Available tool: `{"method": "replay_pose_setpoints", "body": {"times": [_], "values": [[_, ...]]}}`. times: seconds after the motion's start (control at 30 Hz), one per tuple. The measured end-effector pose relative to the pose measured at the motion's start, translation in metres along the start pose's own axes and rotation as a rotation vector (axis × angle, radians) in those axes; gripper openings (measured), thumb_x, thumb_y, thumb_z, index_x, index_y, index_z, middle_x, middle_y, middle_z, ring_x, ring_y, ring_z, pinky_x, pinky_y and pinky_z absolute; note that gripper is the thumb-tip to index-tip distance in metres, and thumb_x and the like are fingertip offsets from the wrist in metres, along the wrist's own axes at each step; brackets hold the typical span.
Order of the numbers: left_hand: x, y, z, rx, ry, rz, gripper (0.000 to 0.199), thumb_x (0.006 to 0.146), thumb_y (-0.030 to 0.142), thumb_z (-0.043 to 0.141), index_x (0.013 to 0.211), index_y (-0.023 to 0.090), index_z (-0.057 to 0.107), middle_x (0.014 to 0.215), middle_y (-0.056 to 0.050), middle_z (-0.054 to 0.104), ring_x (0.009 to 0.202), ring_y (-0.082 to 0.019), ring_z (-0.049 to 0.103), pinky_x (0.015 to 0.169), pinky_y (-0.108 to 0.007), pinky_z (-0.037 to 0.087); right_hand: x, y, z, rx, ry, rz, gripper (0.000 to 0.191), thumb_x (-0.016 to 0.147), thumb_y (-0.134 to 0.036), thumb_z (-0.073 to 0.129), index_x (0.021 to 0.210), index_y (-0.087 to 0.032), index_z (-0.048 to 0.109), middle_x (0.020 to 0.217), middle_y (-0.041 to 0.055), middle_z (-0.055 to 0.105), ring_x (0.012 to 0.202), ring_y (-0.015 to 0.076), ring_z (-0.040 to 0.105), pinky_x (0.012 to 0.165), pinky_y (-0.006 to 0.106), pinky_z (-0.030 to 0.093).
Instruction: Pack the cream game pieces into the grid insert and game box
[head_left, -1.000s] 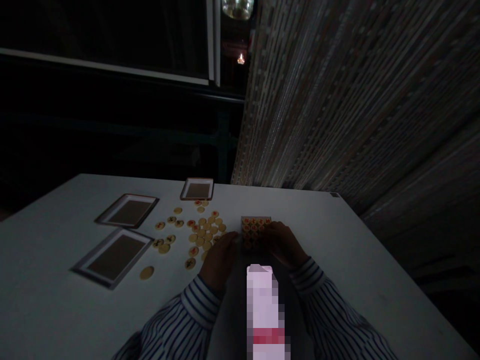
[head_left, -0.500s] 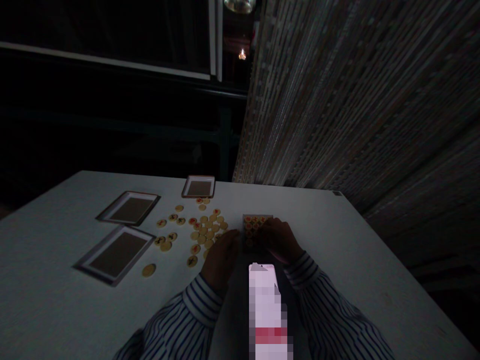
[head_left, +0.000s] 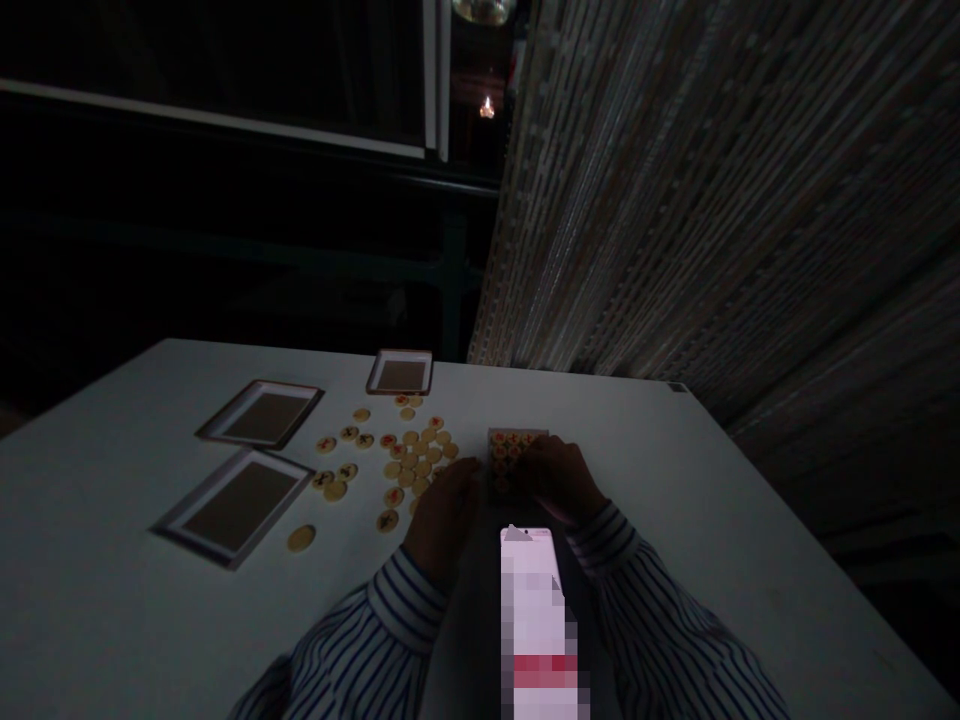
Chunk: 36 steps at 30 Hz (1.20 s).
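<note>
A small box [head_left: 498, 492] holds round wooden Chinese chess pieces [head_left: 513, 439] in rows, the upper ones showing red characters. Over the box's right part is my right hand [head_left: 564, 482], fingers bent down in a closed grip among the pieces; what they pinch is too dark to make out. My left hand [head_left: 445, 518] rests on the table just left of the box, fingers fairly straight and pointing at it, with no piece seen in them. Loose Chinese chess pieces [head_left: 409, 461] lie left of that hand, some face down, others with red or black characters; the hand hides a few.
A lit phone [head_left: 532, 600] lies between my forearms. Three shallow trays or lids stand on the white table [head_left: 675, 560]: one far [head_left: 400, 373], one left [head_left: 262, 413], one nearer [head_left: 236, 505]. A string curtain [head_left: 600, 200] hangs behind the table. The room is dim.
The whole view shifts very slightly. Both hands keep practically the same place at the box and beside it; no piece visibly moves.
</note>
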<state>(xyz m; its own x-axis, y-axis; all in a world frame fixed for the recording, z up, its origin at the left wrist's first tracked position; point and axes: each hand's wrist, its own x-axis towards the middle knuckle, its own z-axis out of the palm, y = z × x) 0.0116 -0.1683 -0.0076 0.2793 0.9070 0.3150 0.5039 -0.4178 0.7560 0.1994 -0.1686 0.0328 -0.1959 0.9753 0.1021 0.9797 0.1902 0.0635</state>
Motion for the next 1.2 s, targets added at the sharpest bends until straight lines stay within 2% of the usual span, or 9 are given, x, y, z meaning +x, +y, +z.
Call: {"method": "replay_pose_setpoints", "body": {"times": [0.37, 0.5, 0.6, 0.77, 0.93, 1.2], "values": [[-0.002, -0.008, 0.005, -0.015, 0.026, 0.011, 0.031, 0.082, 0.024, 0.043, 0.109, 0.019, 0.056, 0.112, -0.009, 0.061, 0.104, -0.020, 0.056, 0.091, -0.038, 0.046, 0.000, -0.003, -0.006, -0.009, -0.029, 0.039, 0.023, 0.082, -0.035, 0.048, 0.081, -0.017, 0.063, 0.087, 0.0106, 0.059, 0.084, 0.0217, 0.051, 0.065, 0.032, 0.034], [0.000, -0.005, 0.001, 0.004, 0.018, -0.007, 0.032, 0.082, 0.024, 0.042, 0.109, 0.014, 0.056, 0.112, -0.012, 0.060, 0.104, -0.021, 0.056, 0.092, -0.039, 0.045, 0.001, 0.002, -0.017, 0.001, -0.024, 0.060, 0.024, 0.082, -0.038, 0.047, 0.083, -0.020, 0.064, 0.088, 0.0095, 0.060, 0.084, 0.0219, 0.052, 0.067, 0.032, 0.033], [0.002, -0.003, -0.006, -0.007, 0.041, -0.002, 0.031, 0.082, 0.023, 0.043, 0.108, 0.015, 0.057, 0.112, -0.011, 0.060, 0.104, -0.021, 0.056, 0.091, -0.039, 0.045, 0.005, 0.007, -0.026, 0.010, -0.011, 0.089, 0.025, 0.085, -0.034, 0.042, 0.084, -0.020, 0.064, 0.087, 0.0081, 0.061, 0.083, 0.0205, 0.053, 0.066, 0.031, 0.033], [0.008, -0.001, -0.025, -0.063, 0.061, 0.010, 0.030, 0.082, 0.026, 0.045, 0.109, 0.017, 0.056, 0.114, -0.011, 0.059, 0.108, -0.021, 0.053, 0.094, -0.041, 0.042, 0.016, 0.012, -0.036, 0.038, 0.027, 0.066, 0.029, 0.086, -0.035, 0.040, 0.082, -0.020, 0.064, 0.086, 0.0071, 0.063, 0.082, 0.0186, 0.054, 0.066, 0.028, 0.033], [0.020, -0.006, -0.050, -0.089, 0.103, -0.002, 0.033, 0.083, 0.030, 0.045, 0.111, 0.016, 0.054, 0.112, -0.011, 0.060, 0.104, -0.020, 0.055, 0.092, -0.038, 0.043, 0.037, 0.008, -0.037, 0.140, 0.041, 0.007, 0.027, 0.085, -0.033, 0.041, 0.087, -0.020, 0.064, 0.087, 0.0057, 0.065, 0.081, 0.0168, 0.056, 0.069, 0.026, 0.036], [0.049, -0.030, -0.093, -0.100, 0.184, -0.177, 0.043, 0.080, 0.036, 0.047, 0.117, 0.016, 0.051, 0.116, -0.012, 0.057, 0.101, -0.021, 0.057, 0.087, -0.035, 0.045, 0.073, -0.004, -0.041, 0.361, 0.014, -0.041, 0.036, 0.083, -0.036, 0.041, 0.104, -0.017, 0.062, 0.104, 0.0082, 0.065, 0.097, 0.0182, 0.057, 0.083, 0.025, 0.038]]}}
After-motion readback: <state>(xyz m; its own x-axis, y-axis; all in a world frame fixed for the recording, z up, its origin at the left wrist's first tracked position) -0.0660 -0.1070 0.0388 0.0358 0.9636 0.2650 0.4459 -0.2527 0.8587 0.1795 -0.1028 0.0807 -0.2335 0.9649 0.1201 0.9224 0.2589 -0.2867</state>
